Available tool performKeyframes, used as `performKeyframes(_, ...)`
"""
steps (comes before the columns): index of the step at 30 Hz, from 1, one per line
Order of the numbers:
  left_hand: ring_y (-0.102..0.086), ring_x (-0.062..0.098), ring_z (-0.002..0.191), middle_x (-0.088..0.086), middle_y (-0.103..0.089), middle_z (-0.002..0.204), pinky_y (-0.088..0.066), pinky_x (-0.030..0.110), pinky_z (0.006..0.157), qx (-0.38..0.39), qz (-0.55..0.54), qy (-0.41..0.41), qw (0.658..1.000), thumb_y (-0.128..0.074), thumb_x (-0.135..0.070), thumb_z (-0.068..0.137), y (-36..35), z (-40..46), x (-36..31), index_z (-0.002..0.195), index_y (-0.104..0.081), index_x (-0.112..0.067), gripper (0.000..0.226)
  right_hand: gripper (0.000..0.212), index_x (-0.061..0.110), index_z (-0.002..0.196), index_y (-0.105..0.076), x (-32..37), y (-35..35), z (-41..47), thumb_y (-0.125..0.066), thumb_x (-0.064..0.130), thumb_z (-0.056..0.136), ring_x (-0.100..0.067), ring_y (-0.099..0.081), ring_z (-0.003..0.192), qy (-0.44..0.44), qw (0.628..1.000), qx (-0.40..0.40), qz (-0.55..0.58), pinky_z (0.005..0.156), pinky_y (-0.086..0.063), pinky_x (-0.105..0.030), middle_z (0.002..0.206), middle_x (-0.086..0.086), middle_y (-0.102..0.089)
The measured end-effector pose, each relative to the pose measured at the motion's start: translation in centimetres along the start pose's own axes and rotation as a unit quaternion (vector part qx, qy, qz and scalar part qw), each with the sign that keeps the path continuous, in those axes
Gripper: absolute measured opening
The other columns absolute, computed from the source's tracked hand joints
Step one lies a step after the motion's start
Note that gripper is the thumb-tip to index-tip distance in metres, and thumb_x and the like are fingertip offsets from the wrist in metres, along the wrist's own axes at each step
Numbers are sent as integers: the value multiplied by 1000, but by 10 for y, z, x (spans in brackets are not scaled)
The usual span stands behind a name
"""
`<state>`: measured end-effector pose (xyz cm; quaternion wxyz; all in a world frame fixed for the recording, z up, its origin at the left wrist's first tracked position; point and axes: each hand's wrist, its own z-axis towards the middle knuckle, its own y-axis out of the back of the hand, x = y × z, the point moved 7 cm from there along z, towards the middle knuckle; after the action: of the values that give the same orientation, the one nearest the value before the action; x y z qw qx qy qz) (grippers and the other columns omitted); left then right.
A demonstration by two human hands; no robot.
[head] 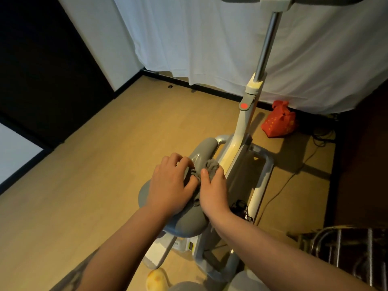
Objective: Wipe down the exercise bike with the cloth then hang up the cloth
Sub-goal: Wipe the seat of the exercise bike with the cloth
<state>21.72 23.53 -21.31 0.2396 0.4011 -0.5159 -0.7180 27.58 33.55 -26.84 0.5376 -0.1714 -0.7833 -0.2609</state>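
A tan wooden floor [88, 164] runs to a white curtain [210, 38] beyond the hands. The grey-and-white exercise bike [241, 131] stands there; its padded grey saddle [189, 221] lies under both hands. The right hand [213, 192] grips the small grey cloth [211, 165], bunched just ahead of its knuckles. The left hand [170, 185] rests spread on the saddle beside it, fingers loosely bent, touching the cloth's edge. Best to flatten the cloth and stroke nose to rear.

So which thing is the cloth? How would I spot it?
Find the exercise bike with its tall white post. On its grey seat, both hands meet: left hand, right hand. The cloth is the crumpled, fuzzy grey bit between them, unlike the smooth seat.
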Motion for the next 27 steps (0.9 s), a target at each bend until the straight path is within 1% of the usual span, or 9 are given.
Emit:
performKeyframes(5, -46, 15, 94, -6, -52, 101, -41, 31, 78, -10, -26, -4, 1000, -48, -43, 84, 1, -2, 1, 98, -60, -25, 26, 46, 11, 140, -33, 5, 1, 46, -39, 35, 101, -24, -51, 121, -61, 997, -12, 54, 99, -45, -36, 135, -9, -49)
performKeyframes(10, -48, 15, 92, -7, -53, 99, -44, 35, 76, -16, -45, 6, 999, -51, -41, 83, 3, -2, 1, 96, -62, -25, 23, 50, 16, 145, -30, 1, -1, 18, -43, 33, 100, -20, -49, 125, 15, 998, -3, 55, 103, -43, -38, 138, -5, -47)
performKeyframes(14, -48, 14, 93, -7, -54, 100, -44, 33, 78, -16, -38, 8, 999, -53, -40, 84, 3, -1, 1, 97, -63, -26, 21, 54, 13, 149, -22, -1, -1, 56, -36, 36, 102, -24, -42, 134, -48, 997, -5, 62, 109, -39, -42, 148, -9, -40)
performKeyframes(16, -48, 13, 92, -7, -54, 99, -44, 32, 77, -21, -42, 8, 999, -53, -40, 84, 4, -1, 1, 96, -63, -26, 21, 55, 17, 151, -20, 3, -1, 46, -37, 35, 102, -22, -42, 133, -12, 998, -10, 58, 106, -41, -36, 148, -7, -39)
performKeyframes(18, -47, 13, 90, -7, -55, 98, -44, 33, 76, -24, -49, 11, 998, -52, -40, 83, 3, -2, 2, 95, -63, -26, 21, 54, 20, 151, -22, 5, -1, 23, -41, 32, 101, -19, -45, 129, 35, 999, -1, 40, 97, -44, -28, 146, -3, -39)
performKeyframes(20, -48, 14, 91, -7, -55, 98, -44, 33, 75, -29, -43, 10, 999, -55, -38, 83, 2, -2, 3, 95, -63, -26, 19, 54, 21, 151, -23, 6, 2, 32, -42, 30, 101, -19, -46, 129, 45, 998, -8, 37, 98, -45, -29, 147, -4, -39)
performKeyframes(23, -48, 14, 93, -6, -55, 99, -43, 31, 76, -27, -33, 7, 999, -57, -36, 84, 3, -2, 2, 97, -63, -26, 18, 50, 23, 149, -28, 14, 8, 70, -42, 26, 101, -20, -45, 131, 23, 998, -33, 49, 100, -44, -30, 147, -4, -40)
performKeyframes(25, -48, 13, 93, -6, -55, 99, -42, 30, 76, -26, -33, 6, 999, -56, -37, 84, 3, -2, 1, 97, -63, -26, 19, 47, 23, 148, -33, 23, 10, 64, -43, 21, 101, -14, -40, 134, 73, 996, -24, 33, 100, -41, -22, 150, 2, -36)
performKeyframes(27, -48, 14, 91, -7, -55, 98, -43, 30, 75, -30, -37, 9, 999, -55, -37, 83, 3, -2, 2, 96, -63, -26, 19, 47, 24, 147, -36, 29, 9, 42, -44, 18, 100, -6, -32, 137, 165, 986, 10, -24, 104, -35, -18, 153, 9, -29)
